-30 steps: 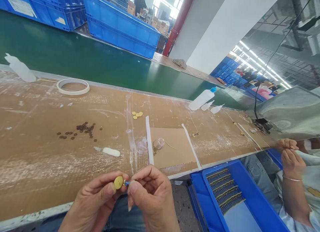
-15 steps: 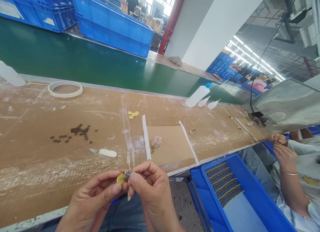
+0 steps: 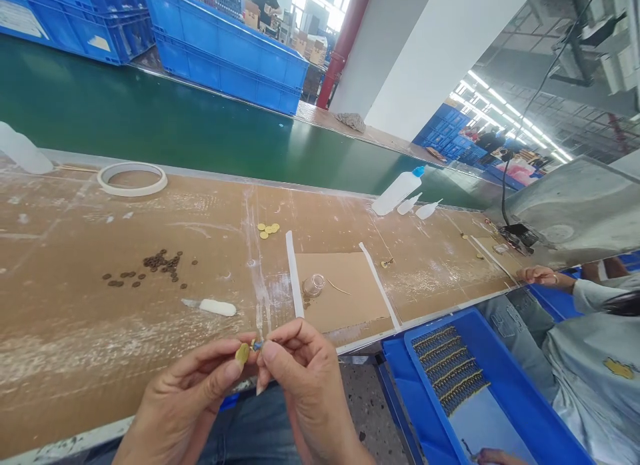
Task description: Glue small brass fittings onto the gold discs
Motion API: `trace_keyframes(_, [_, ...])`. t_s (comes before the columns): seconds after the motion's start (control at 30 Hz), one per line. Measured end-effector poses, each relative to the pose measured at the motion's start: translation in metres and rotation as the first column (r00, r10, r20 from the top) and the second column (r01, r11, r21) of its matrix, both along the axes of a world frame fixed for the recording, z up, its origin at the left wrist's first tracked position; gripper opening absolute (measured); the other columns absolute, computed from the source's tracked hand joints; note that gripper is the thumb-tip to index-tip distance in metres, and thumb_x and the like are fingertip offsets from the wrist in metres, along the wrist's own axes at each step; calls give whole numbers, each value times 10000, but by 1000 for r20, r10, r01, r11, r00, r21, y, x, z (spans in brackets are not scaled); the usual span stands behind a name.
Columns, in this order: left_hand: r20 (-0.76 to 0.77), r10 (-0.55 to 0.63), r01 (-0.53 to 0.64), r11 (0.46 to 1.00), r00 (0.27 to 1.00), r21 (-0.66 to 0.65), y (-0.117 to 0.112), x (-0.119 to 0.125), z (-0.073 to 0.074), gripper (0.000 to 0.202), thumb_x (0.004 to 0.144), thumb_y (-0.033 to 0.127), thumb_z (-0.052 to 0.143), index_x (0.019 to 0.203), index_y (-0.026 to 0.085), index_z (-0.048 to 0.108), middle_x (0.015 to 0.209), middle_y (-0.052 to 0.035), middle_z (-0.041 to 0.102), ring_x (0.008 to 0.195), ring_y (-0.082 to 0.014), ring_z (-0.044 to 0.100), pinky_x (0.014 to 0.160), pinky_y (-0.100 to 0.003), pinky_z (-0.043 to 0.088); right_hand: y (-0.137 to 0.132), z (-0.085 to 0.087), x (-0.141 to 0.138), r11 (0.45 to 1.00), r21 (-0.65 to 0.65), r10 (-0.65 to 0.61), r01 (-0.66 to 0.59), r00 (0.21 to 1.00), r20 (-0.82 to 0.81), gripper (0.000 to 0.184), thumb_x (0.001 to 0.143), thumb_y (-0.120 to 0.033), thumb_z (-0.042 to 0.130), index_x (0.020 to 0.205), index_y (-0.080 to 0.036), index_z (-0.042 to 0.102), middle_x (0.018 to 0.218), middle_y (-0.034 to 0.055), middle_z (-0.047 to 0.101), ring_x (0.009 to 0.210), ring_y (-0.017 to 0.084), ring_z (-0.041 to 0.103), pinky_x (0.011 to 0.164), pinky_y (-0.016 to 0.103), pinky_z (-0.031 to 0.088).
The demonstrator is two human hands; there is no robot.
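Just over the table's front edge, my left hand (image 3: 193, 391) pinches a small yellow disc (image 3: 243, 353) between thumb and fingers. My right hand (image 3: 305, 378) is closed with its fingertips on a small blue piece (image 3: 257, 345) right beside the disc. Whether the two pieces are joined I cannot tell, since fingertips cover part of them. Behind my hands lies a white-handled knife (image 3: 217, 307). Farther back are a few loose yellow discs (image 3: 269, 230) and a scatter of small brown discs (image 3: 163, 261).
A small clear cup (image 3: 314, 285) and a thin stick (image 3: 339, 287) are on a taped cardboard sheet (image 3: 350, 311). White bottles (image 3: 397, 193) and a tape roll (image 3: 133, 179) stand farther back. To the right, a co-worker's hand (image 3: 493, 457) reaches into a blue tray (image 3: 505, 385) of small parts.
The yellow disc has turned to a more edge-on angle in my left hand. The co-worker's hands have parted, one now at the table edge and one in the blue tray.
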State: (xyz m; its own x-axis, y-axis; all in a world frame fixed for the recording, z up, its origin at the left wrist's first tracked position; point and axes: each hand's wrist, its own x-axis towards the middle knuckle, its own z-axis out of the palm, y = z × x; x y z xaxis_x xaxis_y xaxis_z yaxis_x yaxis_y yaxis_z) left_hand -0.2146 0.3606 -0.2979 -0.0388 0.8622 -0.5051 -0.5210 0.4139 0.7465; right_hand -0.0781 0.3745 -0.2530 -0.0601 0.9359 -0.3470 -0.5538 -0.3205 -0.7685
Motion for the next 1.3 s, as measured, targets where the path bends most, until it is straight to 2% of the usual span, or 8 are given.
trace_keyframes(0.2, [21, 26, -26, 999, 999, 44, 6, 1, 5, 339, 552, 321, 949, 854, 250, 811, 910, -68, 809, 829, -208, 758, 724, -185, 601, 1, -2, -2, 999, 9, 31, -31, 999, 11, 228, 681, -258, 853, 732, -145, 662, 604, -25, 677, 481, 51, 564, 514, 155, 482])
trace_keyframes(0.4, [10, 49, -50, 998, 999, 39, 5, -2, 2, 303, 569, 331, 938, 828, 239, 809, 919, -78, 807, 732, -223, 760, 684, -259, 637, 4, -8, -5, 998, -3, 68, -68, 998, 9, 326, 636, -334, 902, 726, -147, 650, 575, -22, 674, 471, 54, 558, 505, 153, 461])
trace_keyframes(0.63, [3, 7, -7, 998, 1000, 63, 3, -4, -5, 265, 631, 392, 901, 830, 239, 818, 917, -82, 808, 803, -236, 762, 764, -235, 618, 8, 0, -7, 995, -76, 68, -63, 996, 59, 377, 532, -320, 939, 694, -142, 648, 575, -15, 683, 450, 51, 547, 488, 157, 449])
trace_keyframes(0.73, [8, 37, -37, 999, 999, 28, 1, -4, -3, 286, 587, 381, 925, 822, 257, 816, 888, -64, 808, 770, -216, 757, 730, -219, 617, 9, 4, -4, 993, -70, 104, -98, 991, 85, 324, 543, -260, 920, 684, -144, 652, 586, -16, 689, 464, 55, 548, 486, 158, 445])
trace_keyframes(0.83, [-2, 63, -63, 998, 998, -2, 0, -2, 2, 347, 524, 385, 950, 814, 249, 817, 830, -71, 803, 745, -234, 749, 719, -276, 636, 8, 9, -1, 991, -48, 130, -126, 988, 87, 278, 542, -190, 905, 679, -152, 666, 581, -36, 678, 497, 55, 548, 500, 151, 437])
trace_keyframes(0.93, [-30, 107, -108, 994, 994, -29, -1, 0, 10, 389, 427, 407, 974, 726, 218, 812, 797, -89, 796, 729, -244, 744, 711, -275, 633, 6, 13, 1, 989, -50, 147, -142, 982, 123, 270, 529, -146, 903, 678, -159, 678, 574, -51, 668, 509, 47, 532, 503, 141, 416])
trace_keyframes(1.1, [-44, 103, -105, 992, 994, -66, -3, 2, 18, 407, 361, 425, 982, 673, 228, 810, 712, -85, 780, 684, -229, 734, 674, -251, 626, 5, 17, 2, 983, -51, 185, -179, 969, 167, 251, 543, -146, 885, 668, -160, 668, 549, -66, 627, 502, 42, 496, 503, 145, 392])
trace_keyframes(1.3, [-44, 100, -103, 992, 994, -72, -4, 2, 21, 399, 344, 426, 984, 653, 247, 807, 679, -63, 775, 699, -232, 749, 668, -229, 622, 4, 17, -1, 979, -37, 202, -199, 961, 188, 174, 589, -161, 750, 663, -176, 593, 539, -75, 589, 468, 39, 465, 482, 157, 380])
